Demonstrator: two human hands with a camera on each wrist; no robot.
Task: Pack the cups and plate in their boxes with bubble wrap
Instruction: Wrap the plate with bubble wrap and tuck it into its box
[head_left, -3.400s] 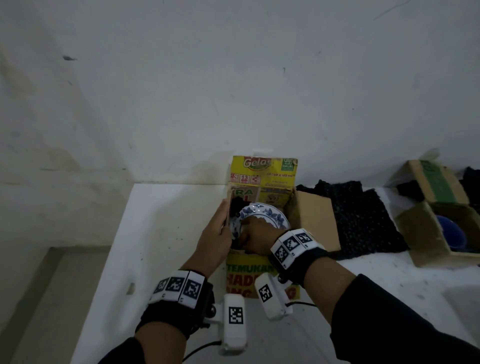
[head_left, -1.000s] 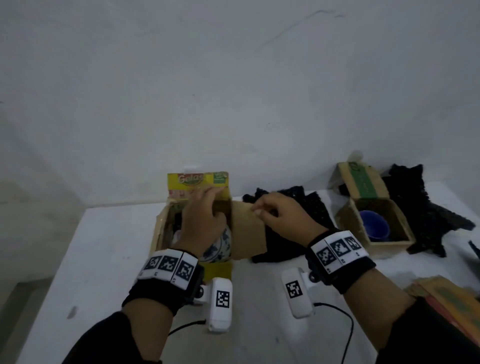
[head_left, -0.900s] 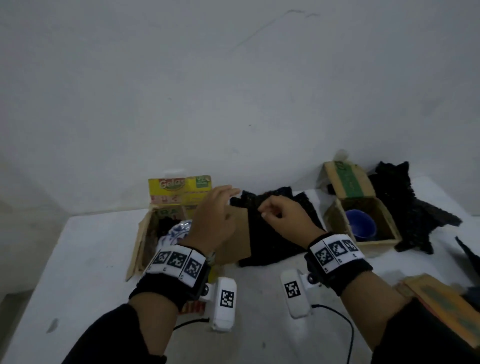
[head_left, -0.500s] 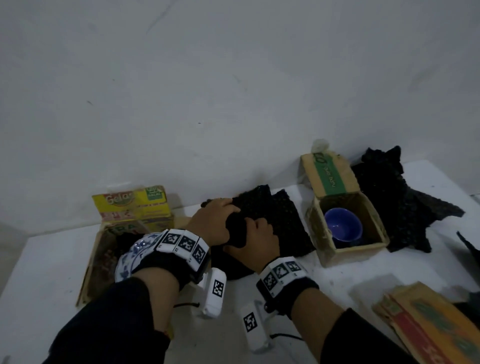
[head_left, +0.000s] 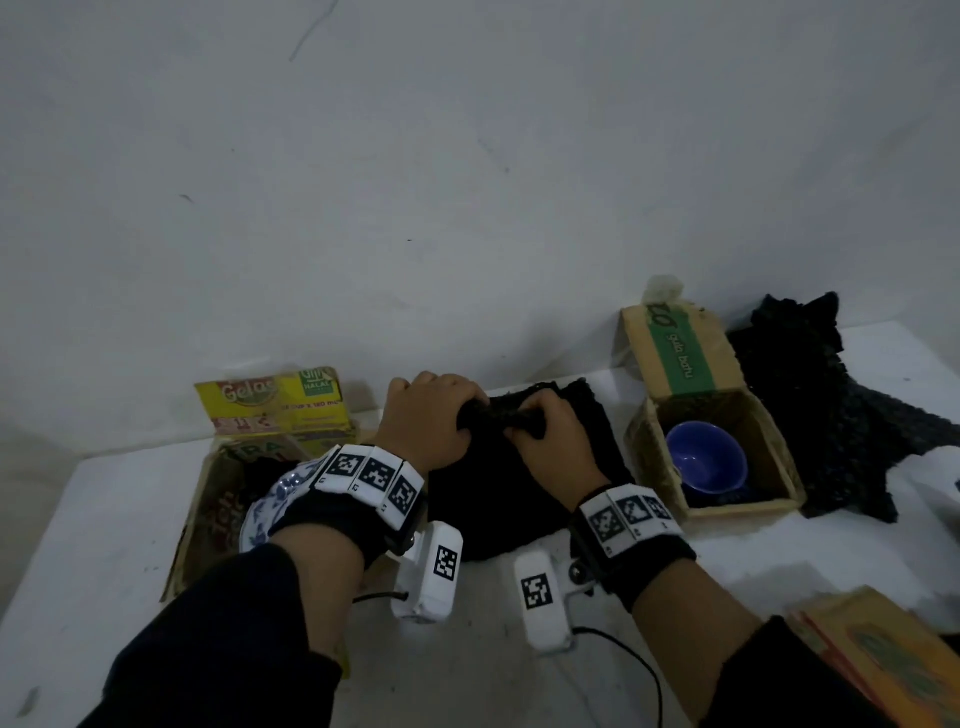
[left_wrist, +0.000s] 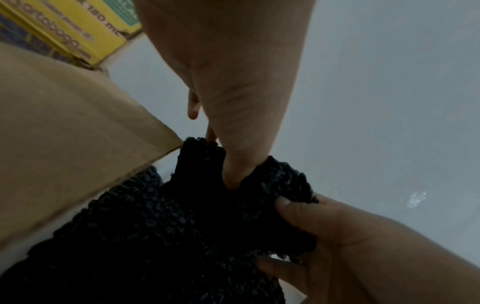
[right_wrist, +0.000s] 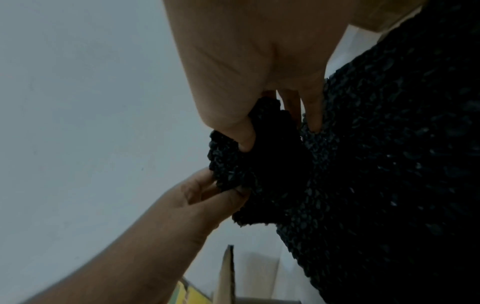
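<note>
Both hands have left the plate's box – left hand (head_left: 426, 415) and right hand (head_left: 545, 441) now pinch the black bubble wrap (head_left: 498, 499) at its far edge. Lift evenly – keep the sheet clear of the box flap (left_wrist: 64, 123)

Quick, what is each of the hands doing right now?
Left hand: gripping the far edge of the black bubble wrap.
Right hand: gripping the same edge, right beside it.

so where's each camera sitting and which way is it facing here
Head: worn on the head, looking forward and down at the table; both forearms, left hand and right hand show.
Left wrist: looks along the left hand at the black bubble wrap; the right hand's fingers show too.
Right wrist: looks along the right hand at the same wrap; the left hand shows.
Shared: all three show both hands gripping the wrap's edge.
</note>
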